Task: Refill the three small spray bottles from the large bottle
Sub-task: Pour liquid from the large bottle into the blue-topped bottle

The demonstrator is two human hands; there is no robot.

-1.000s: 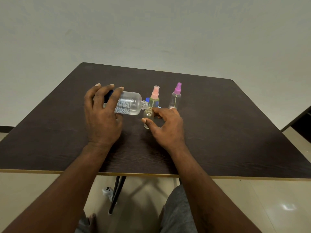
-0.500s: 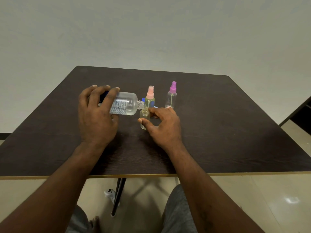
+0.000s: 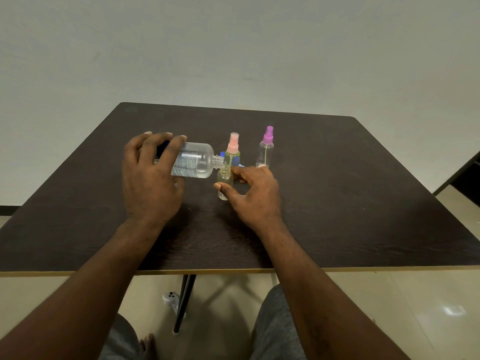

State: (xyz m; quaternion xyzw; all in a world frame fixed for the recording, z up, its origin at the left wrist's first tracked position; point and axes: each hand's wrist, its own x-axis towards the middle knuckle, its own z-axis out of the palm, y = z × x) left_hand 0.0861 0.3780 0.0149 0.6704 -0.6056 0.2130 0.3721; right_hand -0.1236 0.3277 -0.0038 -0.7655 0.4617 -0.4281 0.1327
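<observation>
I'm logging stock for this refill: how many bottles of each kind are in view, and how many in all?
Large: 1, the large bottle, tipped in the left hand
Small with sprayer on: 2, the pink-topped bottle and the purple-topped bottle
Small without sprayer: 1, the open small bottle, held by the right hand
Total: 4

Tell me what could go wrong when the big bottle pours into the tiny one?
The tiny bottle has a narrow mouth, so liquid from the big bottle could miss and wet the table. The right hand only pinches it; a bump might tip it. The pink-topped bottle stands close behind and could get knocked.
</observation>
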